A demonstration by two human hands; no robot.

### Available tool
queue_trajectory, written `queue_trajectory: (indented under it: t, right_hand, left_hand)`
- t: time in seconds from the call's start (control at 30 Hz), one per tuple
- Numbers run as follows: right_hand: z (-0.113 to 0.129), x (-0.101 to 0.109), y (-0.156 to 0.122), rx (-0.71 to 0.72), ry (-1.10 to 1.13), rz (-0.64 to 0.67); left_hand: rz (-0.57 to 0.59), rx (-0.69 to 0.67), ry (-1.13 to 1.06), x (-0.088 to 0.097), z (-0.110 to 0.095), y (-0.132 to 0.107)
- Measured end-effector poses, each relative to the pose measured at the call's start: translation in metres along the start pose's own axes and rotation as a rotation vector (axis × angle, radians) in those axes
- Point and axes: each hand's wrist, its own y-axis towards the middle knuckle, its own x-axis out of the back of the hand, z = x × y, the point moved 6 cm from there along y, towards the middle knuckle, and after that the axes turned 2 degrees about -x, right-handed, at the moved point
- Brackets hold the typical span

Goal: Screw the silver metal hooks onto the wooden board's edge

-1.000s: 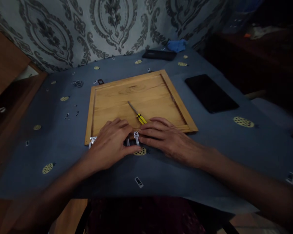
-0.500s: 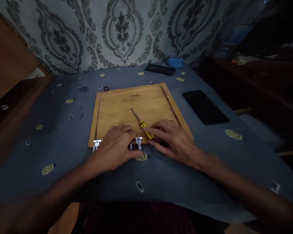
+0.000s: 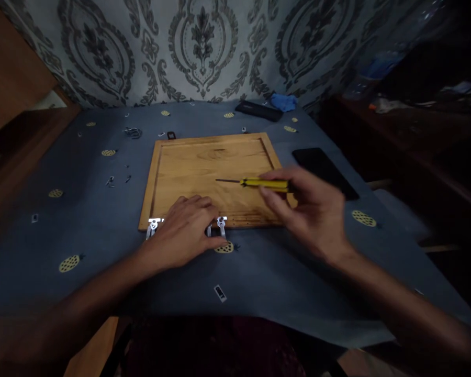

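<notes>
A framed wooden panel (image 3: 204,173) lies flat before me, silver hinge-like metal fittings along its near edge. One fitting (image 3: 154,224) shows left of my left hand (image 3: 188,225), another fitting (image 3: 221,222) right at its fingertips. That hand is palm down, its index finger and thumb bent around the right fitting; the exact contact is hidden. Above the panel's right part, my right hand (image 3: 312,209) grips a screwdriver (image 3: 265,183) by its yellow-and-black handle. Its thin shaft points left, lifted off the wood.
Small loose screws or metal bits (image 3: 110,180) and a tangle of metal pieces (image 3: 133,132) lie on the blue patterned cloth (image 3: 94,209). A black phone (image 3: 325,170) is at the right. Behind are a dark case (image 3: 259,111), a blue cloth (image 3: 283,101) and a patterned curtain (image 3: 202,52).
My right hand has picked the screwdriver up from the panel and moved right and up, its shaft now nearly level. My left hand stays in place at the fitting.
</notes>
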Motion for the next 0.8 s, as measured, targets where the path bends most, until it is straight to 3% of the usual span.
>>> queue_trajectory:
  t: [0.1,0.23,0.47,0.8]
  right_hand:
    - [0.023,0.023,0.016,0.004,0.041,-0.212]
    - [0.043,0.03,0.026,0.023,0.016,-0.285]
    - [0.023,0.005,0.008,-0.106,0.148,-0.212]
    - [0.008,-0.009,-0.009,-0.107,0.274,-0.201]
  left_hand:
    - [-0.001,0.002,-0.012,0.0,0.001,0.0]
    - [0.015,0.018,-0.011,0.0,0.001,0.001]
    - [0.015,0.017,-0.019,-0.001,0.001,0.0]
    - [0.016,0.018,-0.02,0.0,0.001,0.001]
